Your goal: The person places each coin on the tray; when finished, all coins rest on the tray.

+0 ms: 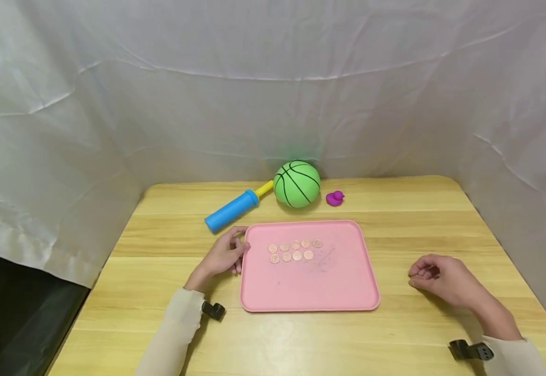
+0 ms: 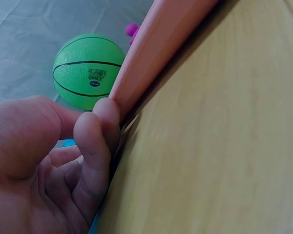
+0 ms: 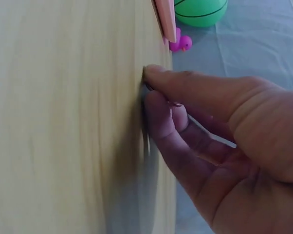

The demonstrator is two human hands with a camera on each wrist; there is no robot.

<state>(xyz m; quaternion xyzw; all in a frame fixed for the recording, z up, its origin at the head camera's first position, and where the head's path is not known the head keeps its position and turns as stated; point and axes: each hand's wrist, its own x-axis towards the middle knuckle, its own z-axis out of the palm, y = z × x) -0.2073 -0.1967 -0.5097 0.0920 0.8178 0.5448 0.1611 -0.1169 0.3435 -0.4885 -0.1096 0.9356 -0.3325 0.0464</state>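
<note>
A pink tray [image 1: 338,292] lies on the table with several copper-coloured coins [image 1: 297,256] in two rows on it. My left hand [image 1: 225,254] is at the tray's left rim, thumb and fingertips pinching its edge. The left wrist view shows those fingertips against the side of the tray [image 2: 151,53]. Right of the tray, my right hand [image 1: 446,279] is low over the table with curled fingers. Its thumb and index finger [image 3: 158,105] pinch a thin, dark-edged coin [image 3: 149,87], mostly hidden by the fingertips.
Behind the tray are a green basketball [image 1: 297,184], a blue pump [image 1: 232,210] with a yellow end, and a small purple rubber duck [image 1: 335,198]. Pale cloth [image 1: 235,115] hangs around the back and sides of the wooden table [image 1: 310,344].
</note>
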